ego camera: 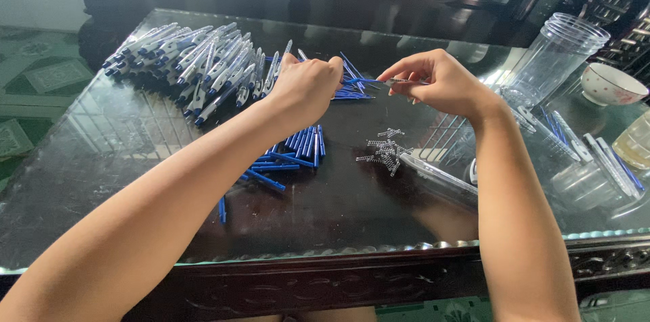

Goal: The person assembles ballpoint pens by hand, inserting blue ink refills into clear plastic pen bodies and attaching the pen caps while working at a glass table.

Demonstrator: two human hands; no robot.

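Head view, looking down on a dark glass-topped worktop (101,159) with a carved wooden front edge. The left hand (308,85) is closed in a loose fist, its fingertips pinching the end of a thin blue pen refill (355,81); the right hand (437,81) meets it from the other side, thumb and forefinger pinched on a slim pale part, apparently a small spring, at the refill's tip, the other fingers curled. Both hands hover above the centre of the worktop, just in front of a small heap of blue refills (352,92). Behind the left hand, towards the far left corner, lies a wide pile of assembled white-and-blue pens (196,65), reaching close to the far edge. Beneath the left forearm a second loose group of blue pieces (291,153) is scattered, one stray piece lying nearer the front edge. Under the right wrist sits a small cluster of metal springs (386,149), with a clear plastic lid or tray (440,176) just beside it. On the right a tall clear plastic jar (558,54) stands upright, a white bowl (609,83) is near the right edge, and a second clear jar on its side (589,159) holds more pen parts. Bare glass remains along the front edge and the left side; the right side is crowded up to its edge.
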